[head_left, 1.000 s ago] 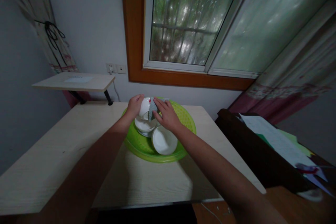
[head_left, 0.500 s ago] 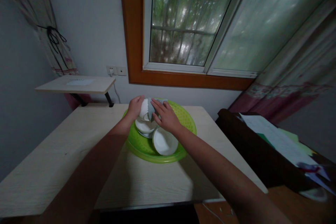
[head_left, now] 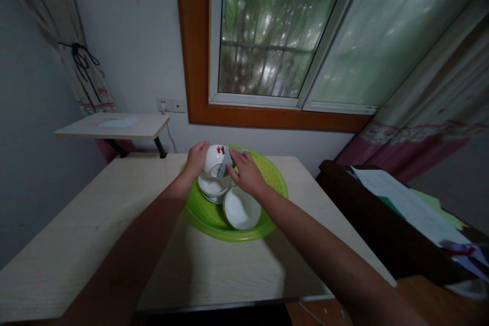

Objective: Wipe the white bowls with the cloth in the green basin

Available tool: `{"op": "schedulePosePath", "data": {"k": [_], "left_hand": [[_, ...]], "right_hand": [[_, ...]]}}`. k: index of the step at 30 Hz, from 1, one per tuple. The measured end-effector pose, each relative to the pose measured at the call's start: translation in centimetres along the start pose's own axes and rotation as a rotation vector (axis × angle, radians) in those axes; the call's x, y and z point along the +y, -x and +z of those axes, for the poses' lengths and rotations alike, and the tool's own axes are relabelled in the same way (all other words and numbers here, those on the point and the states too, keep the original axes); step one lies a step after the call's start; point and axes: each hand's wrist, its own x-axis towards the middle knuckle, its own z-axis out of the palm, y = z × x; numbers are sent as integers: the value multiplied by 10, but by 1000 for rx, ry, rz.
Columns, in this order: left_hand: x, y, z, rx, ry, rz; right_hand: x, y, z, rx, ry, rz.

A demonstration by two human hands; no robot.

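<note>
My left hand (head_left: 197, 158) grips the edge of a white bowl (head_left: 212, 159) with a small red and dark print on its outside. The bowl is tilted, its underside partly toward me. My right hand (head_left: 246, 172) presses a grey-green cloth (head_left: 225, 164) against the bowl's right side, fingers closed over it. Both hands are above a round green plastic basket (head_left: 237, 236). Inside it, below the held bowl, are stacked white bowls (head_left: 213, 186). Another white bowl (head_left: 242, 209) leans in the basket's front part, its inside facing me.
The basket stands on a pale wooden table (head_left: 225, 270). A small raised shelf (head_left: 145, 127) is at the back left, near a wall socket (head_left: 170, 105). Behind the table is a window with a brown frame (head_left: 267, 118). Papers (head_left: 405, 204) lie on dark furniture to the right.
The held bowl has turned, bringing its red print into sight. The cloth and my right hand have shifted slightly to the right across the bowl. My left hand keeps its hold.
</note>
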Motion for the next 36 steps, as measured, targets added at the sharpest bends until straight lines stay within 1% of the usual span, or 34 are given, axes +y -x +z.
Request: {"op": "schedulePosePath", "data": {"k": [5,7,9,11,16,19,21,24,28,32,36], "left_hand": [[3,5,2,-83,-5,18],[3,6,3,-100,4,14],[4,6,2,-93,11,15],[5,6,1,-73,10,13],[4,2,-1,11,22,-8],[3,1,-2,8,14,8],[2,2,-1,-8,5,22],[0,3,1,-48,-8,21],[-2,4,3,-102,-19,24],[-2,2,1,-74,16,11],[1,0,-2,8,110,-19]], "right_hand": [[-12,-1,-7,-37,43,-129],[-16,-1,-10,-53,52,-153],[-17,-2,-11,-49,44,-133],[-14,-3,-10,-29,21,-82],[1,-2,-2,4,-74,44],[6,-1,1,1,-110,81],[6,-1,1,15,-106,66],[0,-1,-2,34,-64,-3],[-12,-3,-8,3,1,-110],[-15,-4,-10,-14,23,-123],[-6,-3,-5,34,-2,-43]]}}
